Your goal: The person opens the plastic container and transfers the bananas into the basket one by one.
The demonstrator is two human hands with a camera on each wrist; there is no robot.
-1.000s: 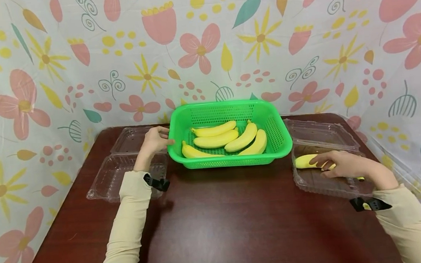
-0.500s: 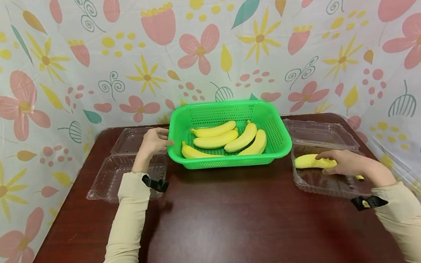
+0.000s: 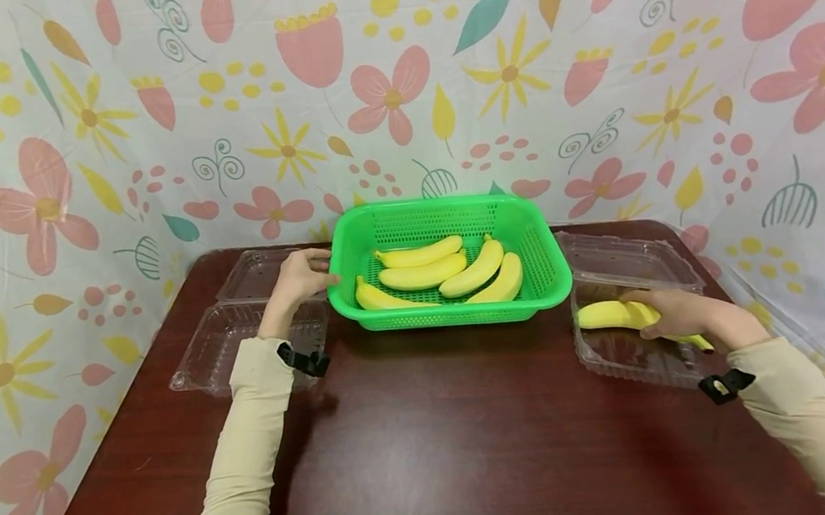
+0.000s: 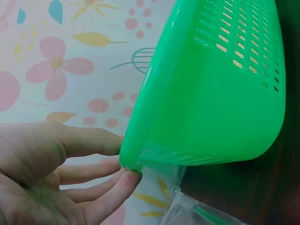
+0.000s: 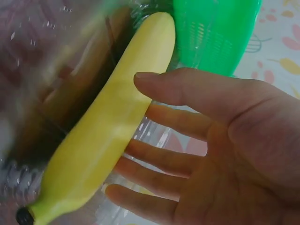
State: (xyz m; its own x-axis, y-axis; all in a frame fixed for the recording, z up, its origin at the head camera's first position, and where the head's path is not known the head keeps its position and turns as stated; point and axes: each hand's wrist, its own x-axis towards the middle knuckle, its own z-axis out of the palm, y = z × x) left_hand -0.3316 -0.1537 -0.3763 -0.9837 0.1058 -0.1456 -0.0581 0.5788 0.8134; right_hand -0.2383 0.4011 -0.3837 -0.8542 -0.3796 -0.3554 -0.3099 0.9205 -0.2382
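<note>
A green plastic basket [image 3: 454, 315] holds several yellow bananas [image 3: 423, 273] at the back of the table. My left hand [image 3: 299, 275] holds its left rim; in the left wrist view the thumb and fingers [image 4: 105, 194] meet on either side of the rim. To the right, one banana [image 3: 612, 315] lies in an open clear plastic container [image 3: 613, 358]. My right hand [image 3: 675, 312] is at that banana, its thumb on one side and fingers on the other. In the right wrist view, the thumb overlaps the banana [image 5: 105, 126] and the fingertips touch its edge, partly hidden.
Left of the basket stands another open clear plastic container [image 3: 207, 349], partly behind my left forearm. Both containers have their lids folded back. A dark reddish-brown table [image 3: 458, 442] carries everything, with a flower-patterned sheet [image 3: 391, 96] behind and at the sides.
My right hand has moved slightly right and its fingers have drawn in around the banana, whose stem end now shows more. The left hand and basket stay put.
</note>
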